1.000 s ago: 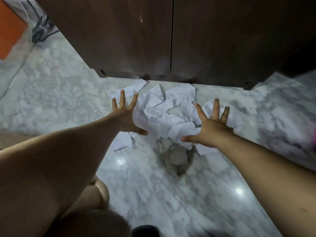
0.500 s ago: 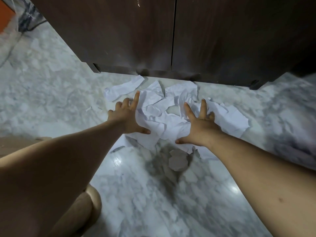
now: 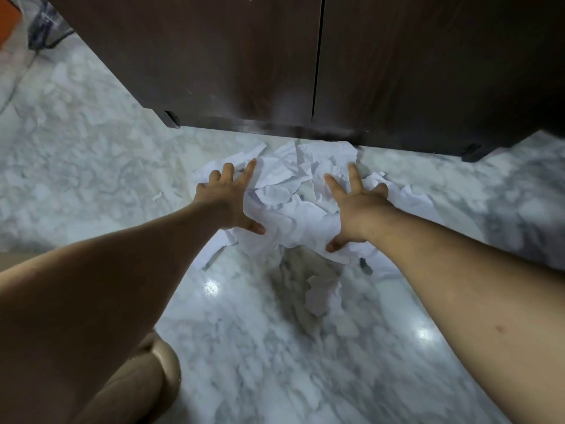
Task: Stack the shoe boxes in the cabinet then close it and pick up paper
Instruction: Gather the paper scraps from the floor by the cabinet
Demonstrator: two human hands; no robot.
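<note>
Now both hands (image 3: 227, 198) press closer together, bunching the paper (image 3: 293, 215).

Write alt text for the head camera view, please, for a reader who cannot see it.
Two bare hands, left and right, press with spread fingers on a pile of crumpled white paper on a marble floor. Behind the pile stands a dark wooden cabinet with both doors closed.

Edges, cover and blur

The cabinet (image 3: 232, 56) is cut off by the top edge; an orange object (image 3: 7, 10) at the upper left is mostly out of frame, and a dark, blurred thing (image 3: 46, 26) beside it may be cabling. Both hands cover parts of the crumpled paper (image 3: 290, 215).
</note>
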